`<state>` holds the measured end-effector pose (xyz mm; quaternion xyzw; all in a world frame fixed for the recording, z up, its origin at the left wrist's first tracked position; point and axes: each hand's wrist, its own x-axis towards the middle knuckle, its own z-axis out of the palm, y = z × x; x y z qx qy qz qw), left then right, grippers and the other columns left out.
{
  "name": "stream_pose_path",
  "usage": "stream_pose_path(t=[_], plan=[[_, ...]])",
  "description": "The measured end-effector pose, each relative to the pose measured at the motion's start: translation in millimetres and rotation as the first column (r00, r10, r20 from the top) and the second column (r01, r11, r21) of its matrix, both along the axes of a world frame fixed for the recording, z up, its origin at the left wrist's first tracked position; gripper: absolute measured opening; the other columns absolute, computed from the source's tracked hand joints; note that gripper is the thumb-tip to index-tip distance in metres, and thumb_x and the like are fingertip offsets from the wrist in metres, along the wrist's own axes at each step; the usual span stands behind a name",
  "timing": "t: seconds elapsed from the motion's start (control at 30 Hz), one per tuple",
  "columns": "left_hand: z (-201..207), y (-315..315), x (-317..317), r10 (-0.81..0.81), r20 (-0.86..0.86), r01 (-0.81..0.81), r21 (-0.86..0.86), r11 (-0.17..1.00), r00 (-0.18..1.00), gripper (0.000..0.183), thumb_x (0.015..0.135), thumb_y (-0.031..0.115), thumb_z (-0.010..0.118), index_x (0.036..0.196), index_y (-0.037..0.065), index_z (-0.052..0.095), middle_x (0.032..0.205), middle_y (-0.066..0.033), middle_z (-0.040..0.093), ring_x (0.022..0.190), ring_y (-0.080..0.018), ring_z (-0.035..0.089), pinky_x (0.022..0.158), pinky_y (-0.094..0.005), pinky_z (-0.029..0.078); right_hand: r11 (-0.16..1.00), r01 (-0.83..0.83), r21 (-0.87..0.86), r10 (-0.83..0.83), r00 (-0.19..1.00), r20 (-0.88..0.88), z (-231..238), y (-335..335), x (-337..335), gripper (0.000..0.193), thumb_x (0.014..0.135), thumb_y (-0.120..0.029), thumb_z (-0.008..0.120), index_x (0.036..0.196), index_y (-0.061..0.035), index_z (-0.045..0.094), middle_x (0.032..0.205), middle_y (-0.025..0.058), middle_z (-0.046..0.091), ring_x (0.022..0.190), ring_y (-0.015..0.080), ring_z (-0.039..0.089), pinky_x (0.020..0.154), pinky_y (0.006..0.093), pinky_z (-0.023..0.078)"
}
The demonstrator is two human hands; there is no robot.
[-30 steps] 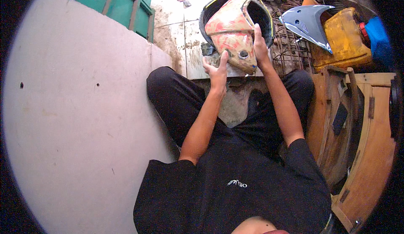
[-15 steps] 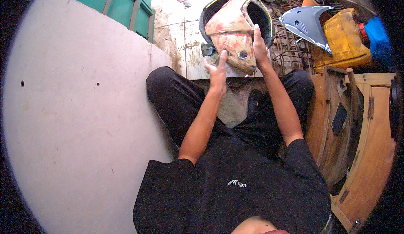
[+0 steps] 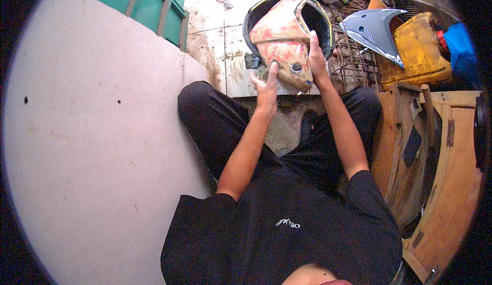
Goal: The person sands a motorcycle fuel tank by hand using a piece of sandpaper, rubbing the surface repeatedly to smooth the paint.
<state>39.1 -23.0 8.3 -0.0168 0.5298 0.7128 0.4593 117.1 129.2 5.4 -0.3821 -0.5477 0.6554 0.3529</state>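
A curved motorcycle body panel (image 3: 279, 36), beige with patchy red areas and a round hole near its near end, is tilted over a black round tub (image 3: 253, 16) with a yellowish rim. My right hand (image 3: 317, 62) grips the panel's right edge, thumb pointing up along it. At the lower left edge my left hand (image 3: 265, 90) is bent, its thumb against the panel. Between its thumb and fingers a dark patch shows, too blurred to name. A small dark scrap (image 3: 251, 60) lies beside the panel's left edge.
A pale wall (image 3: 102, 105) rises on my left, with a green cabinet (image 3: 136, 3) beyond. To the right are a wire grid (image 3: 353, 62), a grey pointed panel (image 3: 371, 28), a yellow jerrycan (image 3: 425, 49) and wooden furniture (image 3: 456, 146). Small scraps (image 3: 225, 0) lie on the white tiles.
My left hand has shifted very slightly along the panel's lower left edge. The panel and my right hand stay almost where they were.
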Motion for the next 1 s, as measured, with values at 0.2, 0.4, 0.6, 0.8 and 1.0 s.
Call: stream_pose_path(t=[0.2, 0.4, 0.6, 0.8, 1.0], plan=[[-20.6, -3.1, -1.3, -0.088, -0.164, 0.071, -0.102, 0.992, 0.983, 0.125, 0.070, 0.056, 0.077, 0.147, 0.003, -0.005, 0.148, -0.0252, 0.021, 0.135, -0.0350, 0.030, 0.108, -0.0508, 0.027, 1.000, 0.021, 0.014, -0.021, 1.000, 0.023, -9.6, 5.2, -5.6, 0.072, 0.100, -0.055, 0.025, 0.117, 0.0058, 0.059, 0.111, 0.0124, 0.065, 0.104, 0.0200, 0.057, 0.097, 0.0301, 0.040], [-22.0, -3.8, 6.9, -0.147, -0.259, 0.144, -0.031, 0.989, 0.955, 0.117, 0.076, 0.056, 0.072, 0.148, 0.010, -0.007, 0.148, -0.0243, 0.020, 0.132, -0.0393, 0.031, 0.100, -0.0587, 0.034, 0.999, 0.020, -0.031, -0.021, 1.000, -0.013, 8.7, -2.5, -2.4, 0.072, 0.100, -0.057, 0.026, 0.116, 0.0038, 0.062, 0.109, 0.0100, 0.065, 0.101, 0.0165, 0.058, 0.094, 0.0282, 0.042], [-16.4, -13.2, 20.6, -0.215, -0.236, 0.203, -0.075, 0.976, 0.948, 0.128, 0.074, 0.052, 0.077, 0.146, -0.003, -0.013, 0.150, -0.0249, 0.018, 0.137, -0.0312, 0.026, 0.114, -0.0382, 0.019, 0.998, 0.050, 0.045, -0.050, 0.999, -0.004, 25.5, -13.5, -5.2, 0.071, 0.099, -0.057, 0.028, 0.116, 0.0018, 0.062, 0.108, 0.0078, 0.065, 0.098, 0.0148, 0.058, 0.092, 0.0278, 0.043], [-8.9, -12.0, 22.4, -0.206, -0.283, 0.192, -0.075, 0.979, 0.937, 0.125, 0.074, 0.060, 0.073, 0.147, -0.005, -0.004, 0.149, -0.0269, 0.020, 0.137, -0.0329, 0.027, 0.112, -0.0396, 0.023, 0.996, 0.074, 0.049, -0.072, 0.996, -0.049, 9.7, -4.4, -4.9, 0.070, 0.100, -0.057, 0.028, 0.115, 0.0026, 0.062, 0.108, 0.0075, 0.065, 0.098, 0.0156, 0.059, 0.093, 0.0283, 0.043], [-26.1, -12.1, 10.9, -0.079, -0.314, 0.028, -0.165, 0.986, 0.946, 0.104, 0.078, 0.052, 0.074, 0.142, -0.004, 0.015, 0.131, -0.0199, 0.042, 0.112, -0.0230, 0.049, 0.093, -0.0349, 0.042, 0.999, 0.023, 0.050, -0.025, 0.999, 0.047, 30.2, -15.0, -6.4, 0.070, 0.100, -0.056, 0.028, 0.113, 0.0026, 0.063, 0.105, 0.0069, 0.066, 0.094, 0.0149, 0.059, 0.089, 0.0279, 0.045]])
